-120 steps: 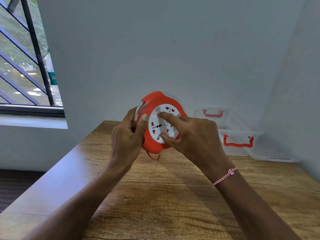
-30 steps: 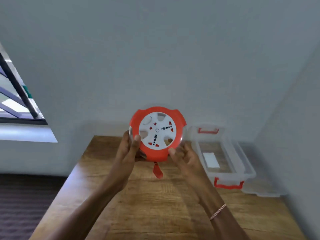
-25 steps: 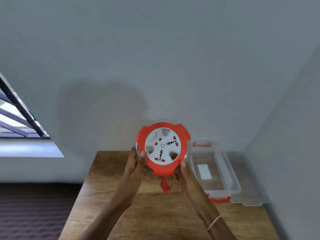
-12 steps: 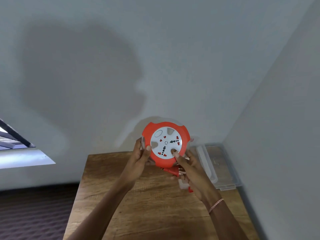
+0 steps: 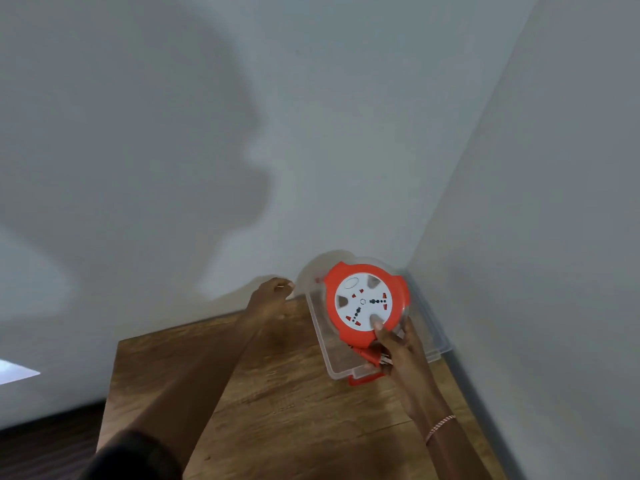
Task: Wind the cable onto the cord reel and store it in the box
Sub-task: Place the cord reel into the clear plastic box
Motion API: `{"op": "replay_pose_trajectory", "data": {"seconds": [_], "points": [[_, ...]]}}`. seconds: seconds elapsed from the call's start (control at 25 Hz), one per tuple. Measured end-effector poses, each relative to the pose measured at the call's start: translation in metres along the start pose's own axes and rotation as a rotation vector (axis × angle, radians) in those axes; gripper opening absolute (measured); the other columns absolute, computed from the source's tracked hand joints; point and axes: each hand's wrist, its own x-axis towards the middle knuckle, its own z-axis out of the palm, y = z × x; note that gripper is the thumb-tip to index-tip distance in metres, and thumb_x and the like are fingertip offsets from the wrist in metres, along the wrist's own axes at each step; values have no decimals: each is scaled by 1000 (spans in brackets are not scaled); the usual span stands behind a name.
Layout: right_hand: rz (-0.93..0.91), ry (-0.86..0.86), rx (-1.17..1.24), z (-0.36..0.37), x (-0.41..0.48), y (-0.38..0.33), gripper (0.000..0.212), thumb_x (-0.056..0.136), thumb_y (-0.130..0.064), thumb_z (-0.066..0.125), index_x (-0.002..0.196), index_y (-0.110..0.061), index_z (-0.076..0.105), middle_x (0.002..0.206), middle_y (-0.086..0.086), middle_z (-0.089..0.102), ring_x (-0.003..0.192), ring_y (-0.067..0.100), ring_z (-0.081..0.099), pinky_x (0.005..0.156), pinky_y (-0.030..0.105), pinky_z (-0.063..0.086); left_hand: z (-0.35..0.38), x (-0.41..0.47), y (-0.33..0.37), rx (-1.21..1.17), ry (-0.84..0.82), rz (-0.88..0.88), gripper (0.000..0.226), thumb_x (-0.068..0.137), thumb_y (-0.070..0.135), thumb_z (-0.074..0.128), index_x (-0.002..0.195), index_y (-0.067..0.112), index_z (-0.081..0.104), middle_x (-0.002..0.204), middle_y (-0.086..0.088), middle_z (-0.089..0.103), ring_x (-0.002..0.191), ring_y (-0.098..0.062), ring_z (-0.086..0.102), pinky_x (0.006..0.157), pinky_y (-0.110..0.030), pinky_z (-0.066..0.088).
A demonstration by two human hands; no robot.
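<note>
the cable looks fully wound. the right hand (image 5: 398, 348) has its grip clenched on the cord reel (image 5: 367, 303), holding it above the clear box (image 5: 322, 341) on the bench (image 5: 277, 410), not yet lowered in. the left hand (image 5: 268, 299) hangs released beside the box. nothing blocks the opening; the walls stand near.

Box (image 5: 320, 341): on the wooden table (image 5: 277, 410), at its far right corner by the walls.
Cord reel (image 5: 367, 304): above the box's opening, held over it.
Right hand (image 5: 398, 351): at the reel's near edge, above the box.
Left hand (image 5: 270, 299): left of the box, apart from it.
</note>
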Motion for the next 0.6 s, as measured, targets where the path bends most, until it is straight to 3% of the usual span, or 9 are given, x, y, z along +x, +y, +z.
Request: {"op": "replay_pose_trajectory", "data": {"seconds": [0.08, 0.16, 0.32, 0.4, 0.6], "points": [[-8, 54, 1, -11, 3, 3, 59, 88, -41, 81, 141, -44, 55, 127, -5, 75, 109, 21, 76, 81, 45, 65, 12, 16, 4, -7, -14, -32, 43, 106, 37, 66, 144, 17, 63, 134, -5, 67, 92, -25, 75, 79, -41, 68], [-5, 92, -16, -19, 6, 5, 59, 88, -41, 81, 141, -44, 55, 126, -5, 75, 109, 23, 76, 80, 46, 66, 24, 28, 4, -68, -27, -51, 48, 103, 39, 71, 145, 16, 64, 133, -10, 70, 87, -25, 77, 71, -36, 67], [12, 106, -60, -22, 12, 8, 58, 87, -44, 81, 140, -45, 56, 125, -6, 76, 108, 23, 77, 78, 46, 66, 40, 42, -10, -199, -10, -84, 40, 100, 14, 77, 137, 1, 68, 121, -24, 74, 97, -33, 75, 92, -50, 66], [16, 94, -77, -18, 14, 10, 57, 87, -44, 81, 139, -45, 57, 125, -7, 76, 107, 22, 77, 78, 44, 66, 35, 41, -16, -239, 4, -100, 31, 98, 3, 76, 128, -2, 70, 112, -27, 74, 94, -35, 75, 91, -52, 67], [31, -39, -137, 1, 19, 12, 52, 89, -40, 82, 136, -45, 60, 126, -6, 76, 110, 20, 76, 80, 44, 65, -6, 8, -50, -348, 2, -222, 22, 93, -13, 69, 108, 2, 64, 92, -22, 73, 69, -24, 75, 61, -38, 67]]}}
